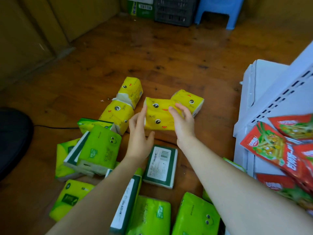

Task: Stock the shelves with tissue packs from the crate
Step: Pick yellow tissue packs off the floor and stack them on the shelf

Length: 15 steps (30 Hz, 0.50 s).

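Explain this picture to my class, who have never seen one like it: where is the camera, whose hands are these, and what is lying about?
The camera sits on a person's head and looks down, so the two bare arms are the wearer's own. No machine is involved. The left hand and right hand close on either side of a yellow pack of tissues on the wooden floor. More yellow and green packs lie scattered around. A white shelf with red snack bags stands at the right. A dark crate and blue stool sit far back.

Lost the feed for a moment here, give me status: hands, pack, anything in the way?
Left hand and right hand open, closing on yellow tissue pack on floor. Not lifted yet. Green packs scattered beneath the arms.
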Each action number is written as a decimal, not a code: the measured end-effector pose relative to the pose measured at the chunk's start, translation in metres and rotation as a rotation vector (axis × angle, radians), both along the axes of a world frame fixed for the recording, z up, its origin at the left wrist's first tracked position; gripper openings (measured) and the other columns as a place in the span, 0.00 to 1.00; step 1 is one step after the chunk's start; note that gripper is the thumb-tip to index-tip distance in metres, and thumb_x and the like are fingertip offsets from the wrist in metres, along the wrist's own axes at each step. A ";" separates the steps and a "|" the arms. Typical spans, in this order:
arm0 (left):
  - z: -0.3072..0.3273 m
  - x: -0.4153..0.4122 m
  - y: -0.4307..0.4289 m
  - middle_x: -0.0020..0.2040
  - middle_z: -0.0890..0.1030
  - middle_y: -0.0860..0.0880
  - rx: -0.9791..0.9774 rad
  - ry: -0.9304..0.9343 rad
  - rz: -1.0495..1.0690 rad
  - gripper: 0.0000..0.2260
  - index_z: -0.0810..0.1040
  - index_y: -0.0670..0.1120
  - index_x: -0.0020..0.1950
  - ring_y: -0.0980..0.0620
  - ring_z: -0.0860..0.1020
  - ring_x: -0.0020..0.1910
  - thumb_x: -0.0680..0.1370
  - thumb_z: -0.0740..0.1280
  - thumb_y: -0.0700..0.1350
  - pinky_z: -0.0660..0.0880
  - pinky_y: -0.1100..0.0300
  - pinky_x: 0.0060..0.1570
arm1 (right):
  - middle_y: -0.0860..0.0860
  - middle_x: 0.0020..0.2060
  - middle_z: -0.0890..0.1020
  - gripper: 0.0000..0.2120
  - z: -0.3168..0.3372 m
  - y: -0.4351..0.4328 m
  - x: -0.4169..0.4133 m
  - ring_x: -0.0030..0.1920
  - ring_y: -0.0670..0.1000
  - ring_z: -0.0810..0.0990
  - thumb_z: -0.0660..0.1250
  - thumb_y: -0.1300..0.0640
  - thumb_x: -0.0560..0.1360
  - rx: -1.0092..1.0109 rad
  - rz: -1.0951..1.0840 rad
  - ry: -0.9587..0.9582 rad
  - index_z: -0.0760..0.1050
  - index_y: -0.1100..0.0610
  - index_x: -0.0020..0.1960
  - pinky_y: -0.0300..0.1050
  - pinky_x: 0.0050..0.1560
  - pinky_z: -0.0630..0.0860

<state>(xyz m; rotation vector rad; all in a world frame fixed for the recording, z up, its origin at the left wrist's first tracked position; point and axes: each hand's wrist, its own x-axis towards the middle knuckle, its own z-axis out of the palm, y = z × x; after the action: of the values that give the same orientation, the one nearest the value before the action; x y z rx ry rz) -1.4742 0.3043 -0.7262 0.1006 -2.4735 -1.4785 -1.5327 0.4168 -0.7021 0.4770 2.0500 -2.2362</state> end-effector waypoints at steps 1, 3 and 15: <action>0.006 0.004 -0.002 0.68 0.60 0.55 0.013 0.028 -0.008 0.39 0.48 0.62 0.73 0.55 0.62 0.71 0.75 0.64 0.31 0.67 0.52 0.68 | 0.49 0.62 0.71 0.10 0.008 -0.003 0.002 0.57 0.42 0.69 0.69 0.53 0.73 -0.005 0.013 0.028 0.75 0.47 0.54 0.38 0.54 0.65; 0.021 0.011 -0.005 0.70 0.58 0.65 0.049 0.084 -0.013 0.39 0.48 0.63 0.73 0.61 0.57 0.73 0.76 0.63 0.31 0.63 0.53 0.70 | 0.46 0.59 0.71 0.13 0.029 -0.010 0.009 0.59 0.40 0.66 0.68 0.56 0.74 -0.007 0.045 0.077 0.74 0.48 0.58 0.37 0.55 0.64; 0.249 0.044 -0.071 0.66 0.65 0.63 0.252 0.185 -0.062 0.34 0.52 0.58 0.75 0.64 0.77 0.51 0.78 0.60 0.31 0.77 0.70 0.45 | 0.42 0.57 0.70 0.18 0.236 -0.046 0.063 0.60 0.40 0.65 0.68 0.56 0.74 -0.026 0.142 0.453 0.72 0.49 0.64 0.39 0.60 0.66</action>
<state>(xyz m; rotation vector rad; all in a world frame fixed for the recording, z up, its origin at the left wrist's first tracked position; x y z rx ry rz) -1.4301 0.2336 -0.4775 -0.0639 -2.1568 -1.7352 -1.4701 0.3708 -0.4664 -0.1961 2.1528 -2.4480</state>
